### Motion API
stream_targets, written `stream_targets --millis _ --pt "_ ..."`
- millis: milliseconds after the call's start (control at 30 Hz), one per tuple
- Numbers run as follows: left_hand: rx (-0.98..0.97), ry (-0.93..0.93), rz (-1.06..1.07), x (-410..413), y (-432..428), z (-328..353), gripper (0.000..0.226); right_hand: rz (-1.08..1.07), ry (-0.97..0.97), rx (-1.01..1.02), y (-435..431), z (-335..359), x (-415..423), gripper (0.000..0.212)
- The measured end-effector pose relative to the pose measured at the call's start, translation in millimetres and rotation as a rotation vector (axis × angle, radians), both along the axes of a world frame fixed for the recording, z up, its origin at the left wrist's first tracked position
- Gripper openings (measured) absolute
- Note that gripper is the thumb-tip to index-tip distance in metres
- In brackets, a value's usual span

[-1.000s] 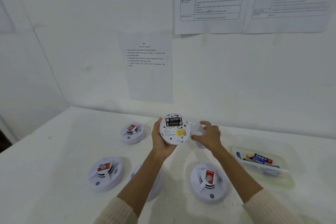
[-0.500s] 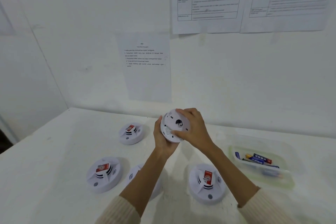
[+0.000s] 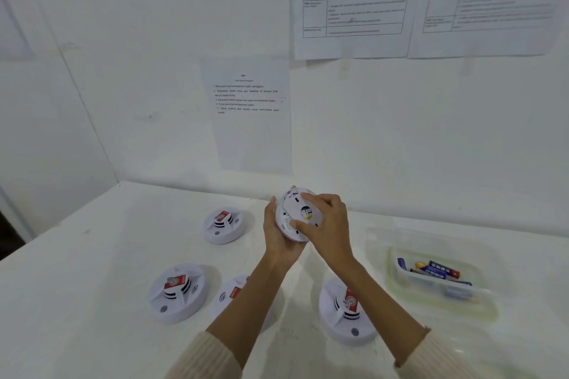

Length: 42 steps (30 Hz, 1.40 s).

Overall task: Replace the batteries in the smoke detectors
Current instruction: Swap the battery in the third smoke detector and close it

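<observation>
I hold a round white smoke detector (image 3: 292, 218) upright above the table, its back facing me. My left hand (image 3: 274, 231) grips its left rim from behind. My right hand (image 3: 329, 224) curls over the white back cover on the detector, thumb at the lower edge and fingers at the top. Several more white detectors with red labels lie face up on the table: one far left (image 3: 224, 224), one near left (image 3: 177, 292), one partly under my left forearm (image 3: 231, 294), one near right (image 3: 346, 311). A clear tray (image 3: 480, 301) at the right holds several batteries (image 3: 437, 271).
The white table (image 3: 92, 271) meets a white wall just behind my hands. Printed instruction sheets (image 3: 249, 114) hang on the wall. The table's left edge drops off beside a dark gap at the far left.
One second ago the battery compartment was exposed and my right hand held the cover beside the detector. The cover now sits on the back, with my right hand over it.
</observation>
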<state>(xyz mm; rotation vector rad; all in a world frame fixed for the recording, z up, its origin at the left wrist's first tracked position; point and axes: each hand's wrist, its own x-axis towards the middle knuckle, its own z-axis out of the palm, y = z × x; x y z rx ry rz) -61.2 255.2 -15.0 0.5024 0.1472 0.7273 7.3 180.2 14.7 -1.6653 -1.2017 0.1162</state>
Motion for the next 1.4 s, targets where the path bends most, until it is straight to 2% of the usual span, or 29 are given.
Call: stream_targets --millis 167,333,467,533,667,867,1067,1400 --pt "0.030 0.007 -0.145 -10 7 4 0.066 0.093 -0.030 0.016 -1 6 11 0.060" --pt "0.009 0.044 -0.183 -16 8 8 0.050 0.214 -0.119 -0.058 -2 13 19 0.058" --pt "-0.040 0.074 -0.164 -12 3 8 0.055 0.250 -0.174 -0.096 -2 12 21 0.059" --pt "-0.019 0.026 -0.111 -8 0 7 0.048 0.207 -0.145 -0.067 -1 12 20 0.059" --pt "0.000 -0.034 -0.100 -7 1 6 0.052 0.135 -0.115 -0.021 -1 13 18 0.059" --pt "-0.014 -0.062 -0.058 -5 2 7 0.057 0.178 -0.177 -0.031 -2 11 13 0.055" --pt "0.011 -0.048 -0.072 -6 0 6 0.060 0.198 -0.143 -0.025 -3 11 12 0.050" --pt "-0.016 -0.084 -0.110 -8 -2 2 0.053 0.266 -0.323 -0.085 -3 4 16 0.041"
